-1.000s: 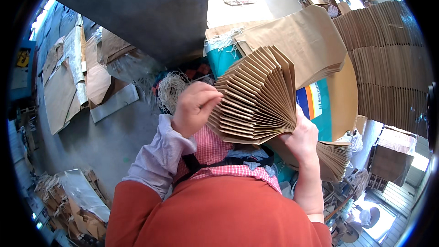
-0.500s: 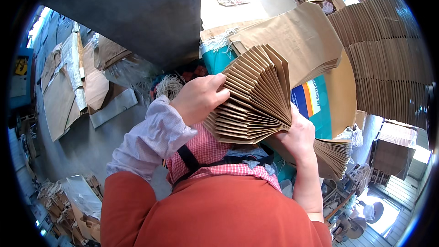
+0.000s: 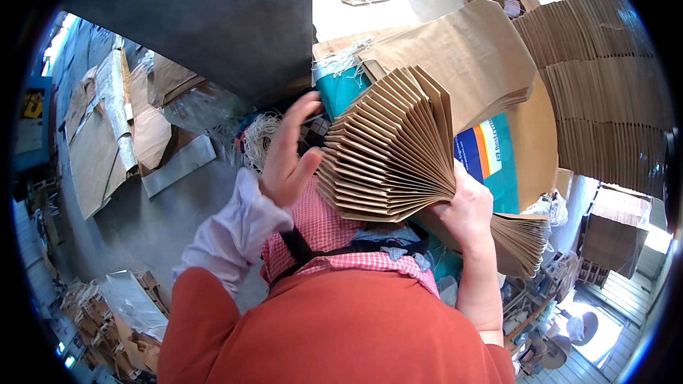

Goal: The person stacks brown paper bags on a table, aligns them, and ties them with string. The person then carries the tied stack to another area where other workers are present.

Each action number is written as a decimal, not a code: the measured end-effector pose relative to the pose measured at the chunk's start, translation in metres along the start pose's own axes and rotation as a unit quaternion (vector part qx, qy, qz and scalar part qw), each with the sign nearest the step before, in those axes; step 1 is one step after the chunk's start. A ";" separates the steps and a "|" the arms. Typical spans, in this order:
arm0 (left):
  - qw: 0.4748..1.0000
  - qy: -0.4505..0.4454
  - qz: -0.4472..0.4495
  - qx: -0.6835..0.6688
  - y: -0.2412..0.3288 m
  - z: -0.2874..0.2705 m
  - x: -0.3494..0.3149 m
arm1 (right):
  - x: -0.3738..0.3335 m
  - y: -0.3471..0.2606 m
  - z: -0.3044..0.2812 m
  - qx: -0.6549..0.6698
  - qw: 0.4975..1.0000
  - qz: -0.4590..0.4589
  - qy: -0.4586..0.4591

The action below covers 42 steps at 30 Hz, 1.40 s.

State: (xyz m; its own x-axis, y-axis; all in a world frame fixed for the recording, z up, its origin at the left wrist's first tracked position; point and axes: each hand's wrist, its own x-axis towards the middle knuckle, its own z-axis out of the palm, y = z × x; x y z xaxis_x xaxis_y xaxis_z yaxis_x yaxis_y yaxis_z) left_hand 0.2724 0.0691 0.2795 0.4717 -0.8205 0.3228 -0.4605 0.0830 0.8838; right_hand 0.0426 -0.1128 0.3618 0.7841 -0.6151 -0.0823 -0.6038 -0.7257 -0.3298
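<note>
A thick stack of folded brown paper bags [image 3: 388, 153] is fanned out in front of my chest, its folded edges spread toward the left. My right hand [image 3: 466, 203] grips the pinched end of the fan at its lower right. Just left of the spread edges my left hand [image 3: 290, 156] is raised, fingers stretched out and thumb apart, holding nothing. Behind the fan lie flat brown paper bags [image 3: 455, 57] on a teal package [image 3: 506, 171]. A bundle of white cord [image 3: 262, 141] sits beyond my left hand.
Tall rows of stacked brown bags [image 3: 605, 92] stand at the right. A dark panel [image 3: 192, 21] rises at the upper left. Loose cardboard and paper [image 3: 107, 128] lie on the floor at left. Another fanned bundle of bags [image 3: 523, 242] is beside my right forearm.
My left hand has come off the fanned bags and moved a little left, its fingers opening out. The right hand keeps its grip, and the fan stays nearly in place.
</note>
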 end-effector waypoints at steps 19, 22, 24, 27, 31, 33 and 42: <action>0.974 0.035 0.161 0.153 0.084 0.016 -0.049 | -0.003 0.002 0.002 -0.025 0.999 0.011 -0.017; 0.979 -0.014 0.145 0.142 0.089 0.022 -0.056 | -0.002 -0.001 -0.001 -0.019 0.999 0.023 -0.029; 0.984 -0.013 0.116 0.134 0.089 0.025 -0.056 | -0.002 -0.001 -0.002 -0.019 0.999 0.021 -0.025; 0.993 -0.009 0.081 0.090 0.087 0.027 -0.058 | -0.002 0.001 0.000 -0.023 0.999 0.019 -0.022; 0.999 -0.007 -0.031 -0.008 0.091 0.030 -0.060 | -0.003 0.002 0.001 -0.028 0.999 0.020 -0.026; 0.996 -0.002 -0.083 -0.018 0.096 0.032 -0.058 | -0.003 0.003 0.001 -0.026 0.999 0.017 -0.023; 0.996 -0.018 -0.022 0.089 0.095 0.030 -0.047 | -0.003 0.002 0.001 -0.025 0.999 0.015 -0.022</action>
State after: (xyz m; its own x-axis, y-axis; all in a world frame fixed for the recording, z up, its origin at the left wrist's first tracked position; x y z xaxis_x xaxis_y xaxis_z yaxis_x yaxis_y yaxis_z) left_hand 0.1842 0.0988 0.3382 0.4686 -0.8415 0.2689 -0.5676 -0.0535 0.8216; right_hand 0.0395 -0.1123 0.3604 0.7709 -0.6230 -0.1327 -0.6321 -0.7227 -0.2795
